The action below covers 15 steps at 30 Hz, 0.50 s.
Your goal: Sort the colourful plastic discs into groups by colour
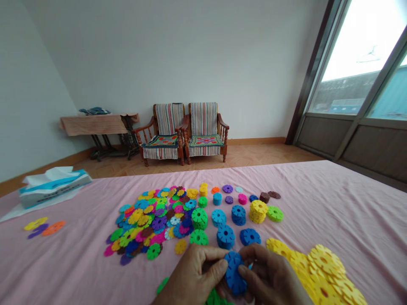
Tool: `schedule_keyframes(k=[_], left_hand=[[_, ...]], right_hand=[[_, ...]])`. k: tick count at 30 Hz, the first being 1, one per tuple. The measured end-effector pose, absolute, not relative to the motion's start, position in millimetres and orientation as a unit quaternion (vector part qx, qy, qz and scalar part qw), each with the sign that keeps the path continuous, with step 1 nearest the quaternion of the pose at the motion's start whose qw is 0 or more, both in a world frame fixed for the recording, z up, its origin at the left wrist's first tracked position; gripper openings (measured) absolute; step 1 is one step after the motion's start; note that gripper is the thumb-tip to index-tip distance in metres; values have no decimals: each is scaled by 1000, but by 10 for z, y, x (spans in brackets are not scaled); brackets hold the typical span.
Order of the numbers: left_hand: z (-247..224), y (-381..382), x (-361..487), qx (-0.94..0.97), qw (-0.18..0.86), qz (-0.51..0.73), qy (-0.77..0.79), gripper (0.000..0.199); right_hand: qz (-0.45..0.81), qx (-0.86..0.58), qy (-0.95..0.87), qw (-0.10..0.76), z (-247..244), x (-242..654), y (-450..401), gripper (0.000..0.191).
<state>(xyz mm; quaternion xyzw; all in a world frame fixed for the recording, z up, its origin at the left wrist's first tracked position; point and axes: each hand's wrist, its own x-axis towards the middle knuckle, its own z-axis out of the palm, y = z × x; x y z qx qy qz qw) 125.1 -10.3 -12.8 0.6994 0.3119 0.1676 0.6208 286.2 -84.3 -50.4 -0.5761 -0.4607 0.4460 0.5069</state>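
Between my two hands, low in the head view, are blue notched plastic discs (234, 275), tilted up off the cloth. My left hand (199, 273) pinches their left edge with thumb and forefinger. On the opposite edge my right hand (270, 275) has its thumb and bent fingers closed. Just beyond stand stacks of blue discs (225, 236) and a stack of green discs (199, 218). Some green discs (218, 298) lie partly hidden under my hands. To the right spreads a heap of large yellow discs (322, 271).
A mixed pile of coloured discs (152, 220) covers the middle left of the pink cloth (79, 262). Small sorted stacks, including yellow discs (258, 211), form rows behind my hands. A tissue box (55, 188) sits at far left. Two armchairs (205, 131) stand by the wall.
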Motion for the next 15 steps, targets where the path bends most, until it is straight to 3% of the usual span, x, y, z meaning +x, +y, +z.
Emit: schedule_keyframes(k=[5, 8, 12, 15], left_hand=[[-79, 124, 1128, 678, 562, 285, 379, 38], [17, 356, 1009, 640, 538, 381, 395, 32], [71, 594, 870, 603, 511, 448, 418, 27], [38, 673, 820, 595, 513, 452, 423, 27]], right_hand=[[387, -628, -452, 501, -382, 3023, -846, 34], [337, -657, -500, 453, -443, 3074, -833, 24], [189, -678, -603, 375, -645, 3068, -836, 16], [95, -675, -621, 387, -711, 3064, -848, 16]])
